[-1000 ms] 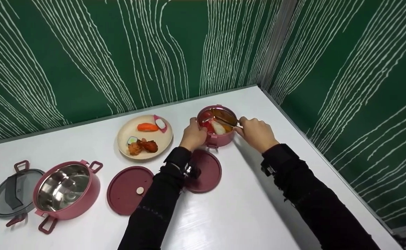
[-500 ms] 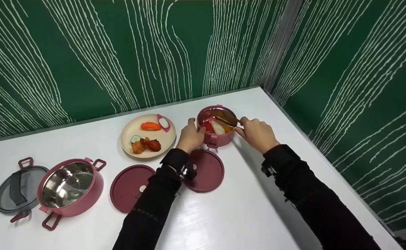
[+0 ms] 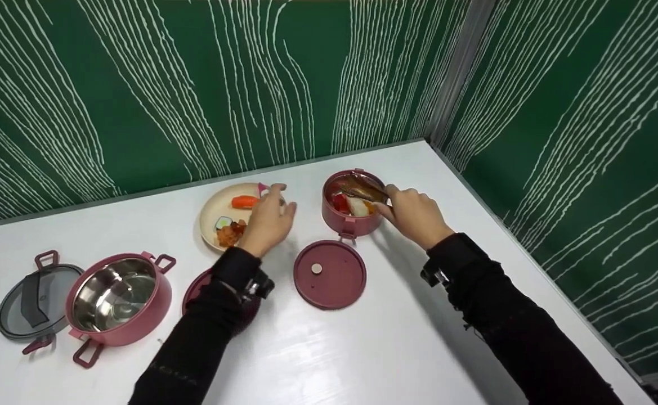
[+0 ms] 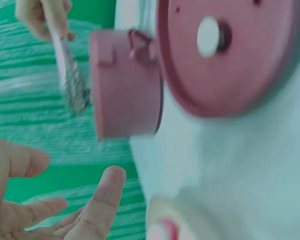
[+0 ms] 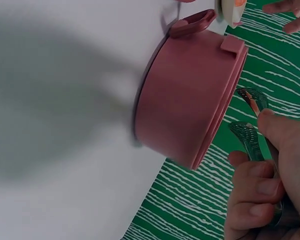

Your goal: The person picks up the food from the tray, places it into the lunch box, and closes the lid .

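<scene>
In my right hand I grip a pair of metal tongs. Their two tips are spread, with nothing between them in the right wrist view, and they sit just above the rim of a small pink pot. Inside that pot lie a red piece and a whitish piece of food. My left hand, fingers loosely spread and holding nothing, hangs over the right side of a beige plate. On the plate are an orange-topped piece, a roll slice and a browned fried piece.
A maroon lid with a pale knob lies in front of the small pot. Another maroon lid is partly hidden by my left sleeve. At left stand a large pink pot and a glass lid. Green walls border the table.
My left hand has let go of the small pot and moved left over the plate. The tongs have risen from among the food to above the pot's rim.
</scene>
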A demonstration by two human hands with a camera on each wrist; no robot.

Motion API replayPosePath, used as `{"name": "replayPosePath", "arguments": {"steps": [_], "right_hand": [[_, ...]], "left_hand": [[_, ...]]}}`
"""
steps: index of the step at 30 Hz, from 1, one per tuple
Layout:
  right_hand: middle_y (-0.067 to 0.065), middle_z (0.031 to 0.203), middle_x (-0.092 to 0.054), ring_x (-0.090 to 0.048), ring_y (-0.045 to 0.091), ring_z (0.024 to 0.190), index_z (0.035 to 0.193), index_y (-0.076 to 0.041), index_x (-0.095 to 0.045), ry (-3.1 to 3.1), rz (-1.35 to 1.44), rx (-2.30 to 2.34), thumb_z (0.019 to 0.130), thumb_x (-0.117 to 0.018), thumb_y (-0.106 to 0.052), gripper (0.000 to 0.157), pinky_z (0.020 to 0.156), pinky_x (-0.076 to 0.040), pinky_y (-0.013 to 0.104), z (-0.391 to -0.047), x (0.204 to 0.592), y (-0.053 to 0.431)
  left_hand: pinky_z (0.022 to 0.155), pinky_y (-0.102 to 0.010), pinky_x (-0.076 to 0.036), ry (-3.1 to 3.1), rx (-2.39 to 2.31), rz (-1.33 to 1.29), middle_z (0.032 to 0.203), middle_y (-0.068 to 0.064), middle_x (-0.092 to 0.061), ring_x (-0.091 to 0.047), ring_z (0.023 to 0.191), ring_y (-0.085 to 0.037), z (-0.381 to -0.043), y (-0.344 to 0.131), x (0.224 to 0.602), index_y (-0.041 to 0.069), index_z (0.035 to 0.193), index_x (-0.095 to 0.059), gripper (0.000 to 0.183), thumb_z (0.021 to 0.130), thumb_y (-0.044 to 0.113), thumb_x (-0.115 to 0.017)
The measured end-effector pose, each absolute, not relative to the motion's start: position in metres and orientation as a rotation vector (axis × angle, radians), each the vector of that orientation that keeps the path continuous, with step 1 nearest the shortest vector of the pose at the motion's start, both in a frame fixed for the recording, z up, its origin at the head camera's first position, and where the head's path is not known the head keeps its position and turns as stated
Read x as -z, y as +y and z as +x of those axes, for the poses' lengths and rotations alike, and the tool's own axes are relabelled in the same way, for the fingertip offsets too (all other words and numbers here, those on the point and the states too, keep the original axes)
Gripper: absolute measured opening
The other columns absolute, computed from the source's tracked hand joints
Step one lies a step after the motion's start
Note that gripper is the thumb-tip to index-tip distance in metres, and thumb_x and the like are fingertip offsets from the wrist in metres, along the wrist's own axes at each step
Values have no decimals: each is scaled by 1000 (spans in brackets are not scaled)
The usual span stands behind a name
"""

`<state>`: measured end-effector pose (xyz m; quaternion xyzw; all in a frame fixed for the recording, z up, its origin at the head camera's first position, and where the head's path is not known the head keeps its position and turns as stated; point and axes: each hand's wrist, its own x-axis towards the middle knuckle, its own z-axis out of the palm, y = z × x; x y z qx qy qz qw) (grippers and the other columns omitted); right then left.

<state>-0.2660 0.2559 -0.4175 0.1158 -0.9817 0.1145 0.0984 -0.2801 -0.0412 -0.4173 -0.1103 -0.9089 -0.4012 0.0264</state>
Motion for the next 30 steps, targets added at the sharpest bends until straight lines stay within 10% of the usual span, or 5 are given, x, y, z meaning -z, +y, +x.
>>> {"name": "replayPosePath", "arguments": {"steps": [30], "right_hand": [[11, 87, -73, -72, 29, 77, 111, -5, -69, -2875, 726, -378, 101, -64, -47, 43, 72, -58, 46, -264, 420, 137]], "left_hand": [[107, -60, -39, -2764, 1000, 196, 133, -44, -45, -49, 121, -57, -279, -171, 453, -15, 145, -42, 47, 101, 2, -46]]}}
